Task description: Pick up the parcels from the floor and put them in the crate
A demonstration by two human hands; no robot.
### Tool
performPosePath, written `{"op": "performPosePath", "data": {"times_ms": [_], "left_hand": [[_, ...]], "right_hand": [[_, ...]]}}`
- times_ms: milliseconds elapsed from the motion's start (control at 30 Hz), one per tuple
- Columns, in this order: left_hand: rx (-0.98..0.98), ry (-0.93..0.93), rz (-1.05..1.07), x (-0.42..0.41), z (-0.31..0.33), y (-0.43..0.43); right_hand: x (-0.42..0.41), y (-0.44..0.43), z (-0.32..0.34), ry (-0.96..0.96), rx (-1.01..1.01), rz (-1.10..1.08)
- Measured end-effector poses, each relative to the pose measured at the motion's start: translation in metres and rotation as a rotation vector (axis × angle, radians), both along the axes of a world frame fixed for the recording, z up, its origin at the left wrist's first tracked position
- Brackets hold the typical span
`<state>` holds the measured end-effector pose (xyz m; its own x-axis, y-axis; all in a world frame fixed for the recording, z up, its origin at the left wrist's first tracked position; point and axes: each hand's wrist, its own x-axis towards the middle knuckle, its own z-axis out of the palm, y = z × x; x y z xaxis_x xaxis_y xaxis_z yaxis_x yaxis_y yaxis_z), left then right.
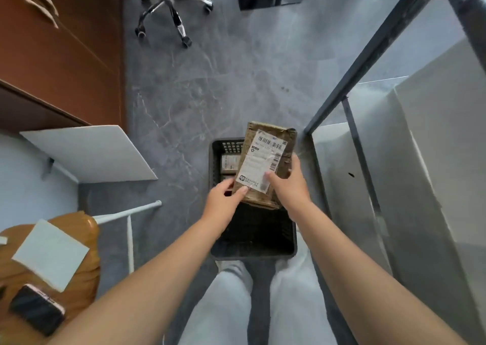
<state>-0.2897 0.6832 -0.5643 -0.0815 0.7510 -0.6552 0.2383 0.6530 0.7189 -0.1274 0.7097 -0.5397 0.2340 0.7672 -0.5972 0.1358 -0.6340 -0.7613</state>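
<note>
A flat brown parcel (265,160) with a white shipping label hangs above a dark plastic crate (252,250) that stands on the grey floor in front of my feet. My right hand (288,184) grips the parcel's near right edge, thumb on the label. My left hand (223,200) holds the near left corner, thumb on top and fingers underneath. Inside the crate, at its far left, another labelled parcel (229,162) lies partly hidden by the one I hold.
A glass partition with a dark metal frame (368,63) runs along the right. A brown cabinet (60,55) and a white board (89,152) stand left. An office chair base (171,16) is farther back. A phone (36,309) and paper lie on an orange seat at lower left.
</note>
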Motion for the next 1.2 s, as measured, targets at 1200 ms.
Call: {"op": "performPosePath", "data": {"times_ms": [1200], "left_hand": [[-0.402, -0.168, 0.607, 0.079, -0.489, 0.009]], "right_hand": [[0.026, -0.001, -0.501, -0.431, -0.452, 0.514]]}}
